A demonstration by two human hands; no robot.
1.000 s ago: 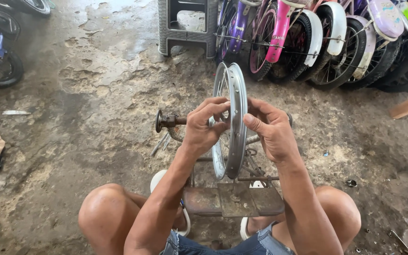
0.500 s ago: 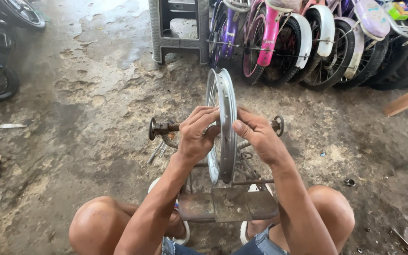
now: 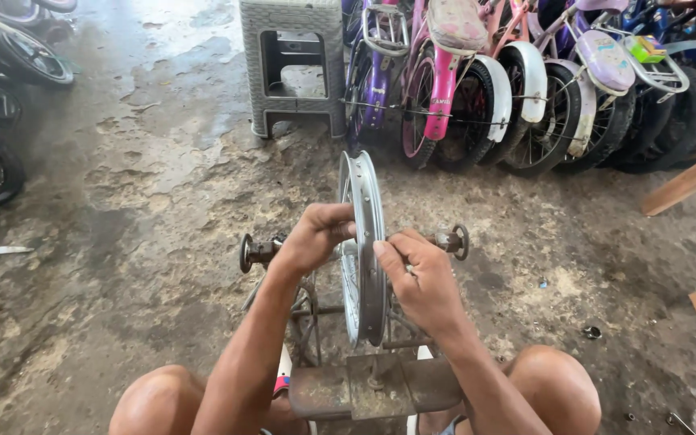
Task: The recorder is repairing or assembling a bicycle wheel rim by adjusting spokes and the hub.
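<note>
Stained concrete workshop floor [image 3: 122,266], children's bicycles [image 3: 477,89] and grey plastic stool [image 3: 296,64] beyond the grip | Head view: I see my left hand [image 3: 312,238] and right hand [image 3: 420,282] pinching the upright silver wheel rim [image 3: 368,242] between them, on a rusty truing stand [image 3: 372,387].

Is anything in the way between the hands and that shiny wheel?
No. The left hand and right hand already touch the wheel rim from either side, with nothing visible between fingers and metal.
</note>
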